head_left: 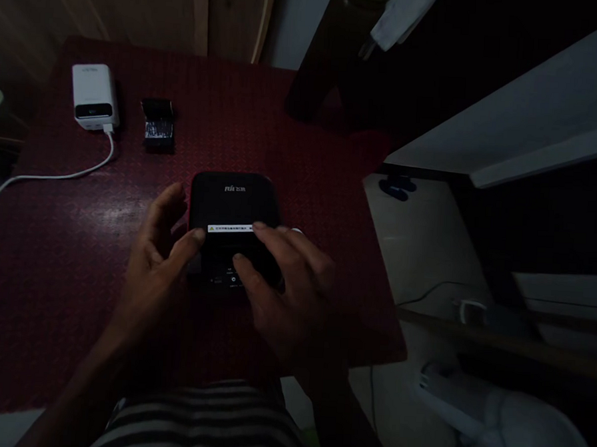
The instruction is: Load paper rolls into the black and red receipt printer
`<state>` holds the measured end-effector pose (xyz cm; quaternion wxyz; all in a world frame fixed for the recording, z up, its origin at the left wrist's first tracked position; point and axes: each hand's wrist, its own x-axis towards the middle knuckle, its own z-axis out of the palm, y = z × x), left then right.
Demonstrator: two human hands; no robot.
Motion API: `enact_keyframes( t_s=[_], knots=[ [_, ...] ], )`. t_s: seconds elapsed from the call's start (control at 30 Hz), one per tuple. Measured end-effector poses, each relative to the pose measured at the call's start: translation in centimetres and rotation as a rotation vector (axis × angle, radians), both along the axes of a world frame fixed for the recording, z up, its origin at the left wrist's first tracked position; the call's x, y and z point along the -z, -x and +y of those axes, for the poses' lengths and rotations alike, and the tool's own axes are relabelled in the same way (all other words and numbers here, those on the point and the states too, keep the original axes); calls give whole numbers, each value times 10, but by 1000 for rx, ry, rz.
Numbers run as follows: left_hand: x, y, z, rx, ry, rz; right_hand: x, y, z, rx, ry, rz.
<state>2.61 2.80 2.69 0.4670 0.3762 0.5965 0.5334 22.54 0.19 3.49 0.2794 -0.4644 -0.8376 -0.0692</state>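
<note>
Touches shut black box (232, 203) on bench (77, 252): left hand (159, 259) open at its left side, right hand (288, 286) open with fingertips (258, 227) on top. Inside of box hidden.

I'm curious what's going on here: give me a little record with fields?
table: dark red
black device: mid-table, pale label strip on top
left hand: touches its left side
right hand: fingers rest on its front
far left: white power bank with white cable, small black object beside it
light: dim
</note>
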Motion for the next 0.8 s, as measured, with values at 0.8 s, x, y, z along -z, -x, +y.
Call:
enact_keyframes(
  t_s=[0.8],
  knots=[
    [21, 15, -25, 112, 115, -256, 18, -8, -14, 0, 175, 404]
  ],
)
